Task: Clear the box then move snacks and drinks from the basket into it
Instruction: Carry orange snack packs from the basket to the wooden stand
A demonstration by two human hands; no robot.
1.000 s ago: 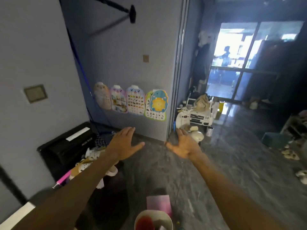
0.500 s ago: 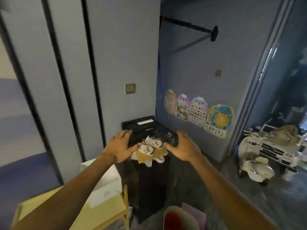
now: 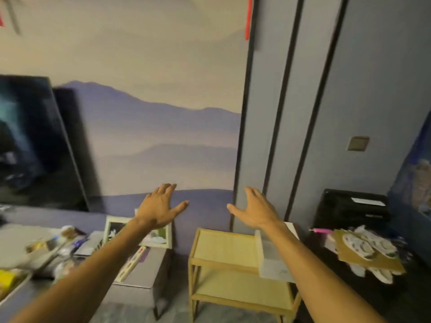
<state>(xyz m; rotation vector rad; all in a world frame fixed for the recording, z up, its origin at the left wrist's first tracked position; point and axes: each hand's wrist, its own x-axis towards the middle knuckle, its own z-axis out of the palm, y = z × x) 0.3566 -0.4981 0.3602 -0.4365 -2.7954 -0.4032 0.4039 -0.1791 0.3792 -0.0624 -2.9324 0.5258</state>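
Note:
Both hands are raised in front of me, empty, with fingers spread. My left hand [image 3: 161,207] hovers above the right end of a grey cabinet [image 3: 142,276]. My right hand [image 3: 255,209] hovers above a small yellow wooden side table [image 3: 224,248] that carries a white box [image 3: 271,259]. Blurred packets and bottles [image 3: 53,243] lie in a heap on the cabinet at the left. A tray-like container [image 3: 11,287] with something yellow in it shows at the bottom left edge. I cannot tell which item is the task's box or basket.
A dark TV screen [image 3: 30,141] leans at the left. A framed picture [image 3: 137,234] stands behind my left forearm. At the right, a black device [image 3: 349,206] sits above a dark stand holding a cardboard sheet [image 3: 368,252] with white items.
The view has swung left from the poster wall to the TV wall. Half a second ago both hands were at the cardboard with white items; now they are off it and empty.

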